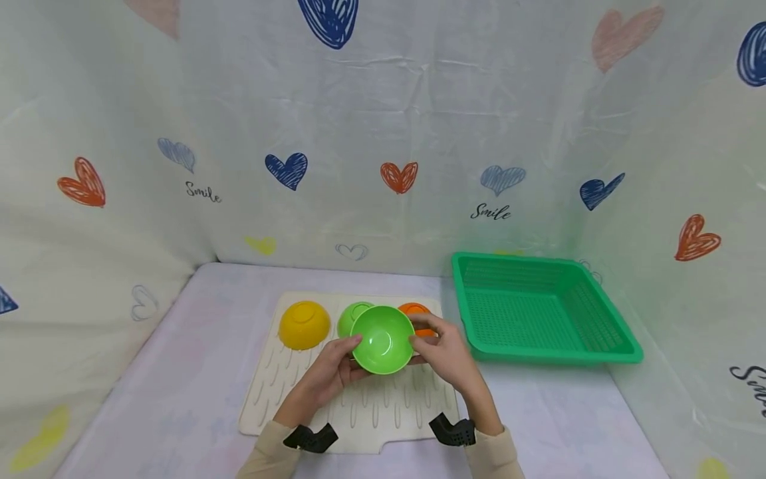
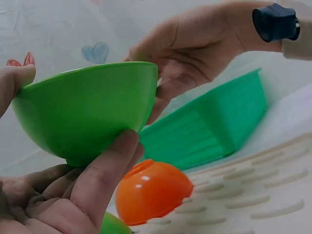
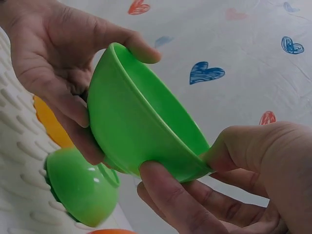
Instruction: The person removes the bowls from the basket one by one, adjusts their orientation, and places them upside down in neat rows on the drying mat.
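A bright green bowl [image 1: 383, 340] is held up between both hands above a cream drying mat, its opening towards the head camera. My left hand [image 1: 336, 372] grips its left side, thumb over the rim and fingers beneath the base, as the left wrist view shows. The right hand [image 1: 445, 351] pinches the opposite rim, thumb inside and fingers on the outer wall in the right wrist view. Behind it another green bowl [image 3: 83, 187] lies upside down, partly hidden. An upturned orange bowl [image 2: 152, 192] stands close by the right hand, and an upturned yellow bowl [image 1: 304, 325] is at the left.
The ribbed drying mat [image 1: 269, 392] lies on a pale cloth-covered table [image 1: 173, 379]. A green plastic basket [image 1: 547, 356] stands to the right of the mat, near the back. Heart-printed sheeting [image 1: 341, 219] walls off the back and both sides.
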